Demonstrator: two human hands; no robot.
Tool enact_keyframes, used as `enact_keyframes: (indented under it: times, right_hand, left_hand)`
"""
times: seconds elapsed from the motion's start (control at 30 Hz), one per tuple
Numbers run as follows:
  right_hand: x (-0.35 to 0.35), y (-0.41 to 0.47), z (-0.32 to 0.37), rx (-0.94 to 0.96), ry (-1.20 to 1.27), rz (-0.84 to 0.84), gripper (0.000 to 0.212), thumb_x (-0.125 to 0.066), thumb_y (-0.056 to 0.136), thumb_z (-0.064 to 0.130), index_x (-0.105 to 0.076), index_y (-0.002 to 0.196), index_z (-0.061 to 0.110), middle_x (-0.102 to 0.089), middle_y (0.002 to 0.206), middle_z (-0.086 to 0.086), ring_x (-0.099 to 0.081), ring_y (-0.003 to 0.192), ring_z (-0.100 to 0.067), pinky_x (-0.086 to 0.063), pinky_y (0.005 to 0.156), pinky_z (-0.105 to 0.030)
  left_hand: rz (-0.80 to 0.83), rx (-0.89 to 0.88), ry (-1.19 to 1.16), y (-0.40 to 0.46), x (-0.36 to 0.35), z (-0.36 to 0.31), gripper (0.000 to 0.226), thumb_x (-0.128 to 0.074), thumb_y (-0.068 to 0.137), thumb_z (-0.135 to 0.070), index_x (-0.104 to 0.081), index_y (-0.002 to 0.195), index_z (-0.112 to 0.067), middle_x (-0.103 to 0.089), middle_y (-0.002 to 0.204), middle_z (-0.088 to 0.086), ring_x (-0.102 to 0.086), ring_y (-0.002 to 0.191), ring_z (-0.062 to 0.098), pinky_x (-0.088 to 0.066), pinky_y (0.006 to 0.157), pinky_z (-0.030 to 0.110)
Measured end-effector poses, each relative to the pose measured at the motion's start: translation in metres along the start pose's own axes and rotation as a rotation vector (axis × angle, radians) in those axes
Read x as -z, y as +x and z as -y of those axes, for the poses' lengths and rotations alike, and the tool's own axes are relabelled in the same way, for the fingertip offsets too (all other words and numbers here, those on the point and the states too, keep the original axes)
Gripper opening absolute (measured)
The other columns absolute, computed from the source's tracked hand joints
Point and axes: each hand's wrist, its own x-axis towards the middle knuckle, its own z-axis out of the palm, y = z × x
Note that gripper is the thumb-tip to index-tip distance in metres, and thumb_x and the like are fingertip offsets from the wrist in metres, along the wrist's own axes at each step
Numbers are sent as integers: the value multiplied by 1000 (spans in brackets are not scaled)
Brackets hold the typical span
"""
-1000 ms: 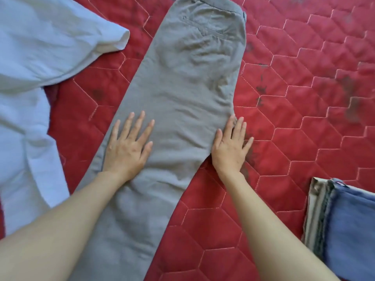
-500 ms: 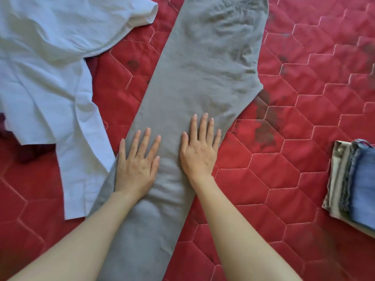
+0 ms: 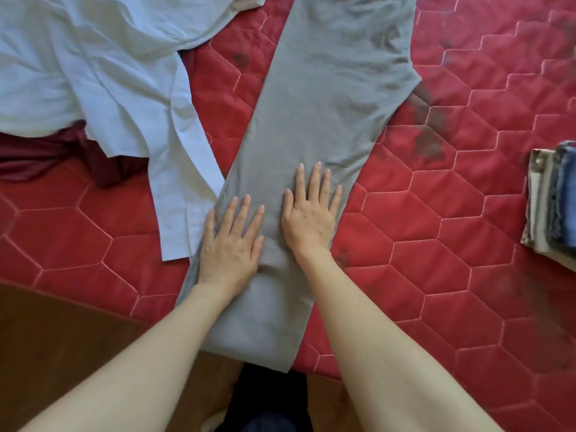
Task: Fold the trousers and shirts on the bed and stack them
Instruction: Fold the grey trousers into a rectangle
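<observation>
A pair of grey cotton trousers (image 3: 314, 126) is lying stretched lengthwise on the red quilted bedspread with hexagon stitching (image 3: 452, 213), legs laid one over the other, the hem end reaching the near edge of the bed and slightly overhanging it, the upper part running out of the top of the view. The left hand (image 3: 232, 244) is lying flat on the trousers near their left edge, fingers straight and slightly spread, grasping nothing. The right hand (image 3: 310, 218) is pressing flat on the trousers just beside the left hand, a little farther up the leg and close to the trousers' right edge, fingers straight too, holding nothing. A crumpled pale blue shirt (image 3: 103, 73) is lying to the left of the trousers, one long strip of it reaching down until it is touching the trousers' left edge beside the left hand. A dark maroon cloth (image 3: 46, 154) is showing from under the shirt, farther left of the trousers. Well apart to the right of the trousers, a stack of folded garments (image 3: 551, 207), beige and denim blue, is sitting at the frame's edge
</observation>
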Motion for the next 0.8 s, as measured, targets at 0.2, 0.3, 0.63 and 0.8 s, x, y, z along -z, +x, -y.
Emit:
enact_keyframes:
  times: [0.2,0.3,0.63,0.8]
  right_hand:
    - [-23,-139,-40,-174,47,-74,61,-29,101,43,-13,155,19,-8,162,-8,-5,150,-25,-5,120,-48]
    - [-23,-195,-41,-163,22,28,62,-30,103,40,-11,155,13,-5,162,-9,-2,150,-26,-5,120,-48]
    - [-5,-204,6,-615,666,-181,27,-58,93,28,-58,114,11,-56,112,-4,-52,105,-23,-33,79,-28]
    - [4,-215,9,-738,813,-165,15,-61,92,34,-59,92,20,-61,88,6,-55,85,-15,-33,72,-26]
  left_hand:
    - [112,14,-34,-94,7,34,58,-27,97,-40,-28,151,-20,-16,160,6,-17,147,31,-17,115,54]
    - [200,53,-62,-127,17,45,59,-25,98,-41,-23,152,-20,-8,161,7,-12,148,28,-12,118,50]
    - [103,415,-485,-107,54,45,38,-65,89,-26,-53,123,-15,-63,111,4,-52,107,30,-38,87,41]
    - [159,522,-645,-99,66,52,28,-68,86,-33,-63,108,-17,-70,98,-1,-59,103,26,-45,90,40]
